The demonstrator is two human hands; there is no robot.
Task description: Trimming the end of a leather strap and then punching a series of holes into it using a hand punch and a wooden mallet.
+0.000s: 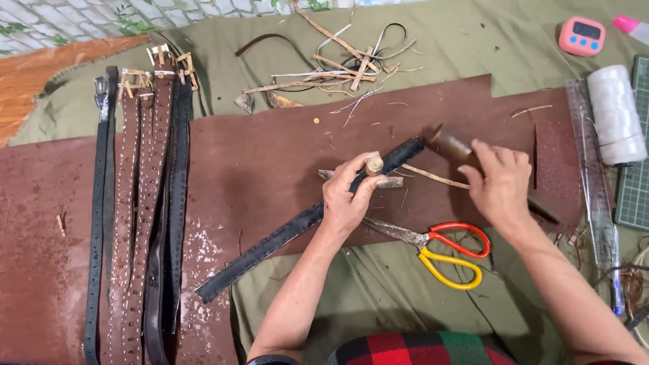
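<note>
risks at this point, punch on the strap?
1. The left hand pinches a small punch upright on the dark strap; a strike from the mallet in the right hand could land on fingers.
2. Only that hand pins the strap, so it may shift and misplace the hole.
3. The scissors lie open near the wrists.

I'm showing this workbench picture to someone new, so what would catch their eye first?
At the centre, the left hand holds a small punch-like tool upright on a long dark leather strap, and the right hand grips a brown mallet beside it. Red-and-yellow-handled scissors lie just below the hands. On the left, a row of finished belts lies side by side.
</note>
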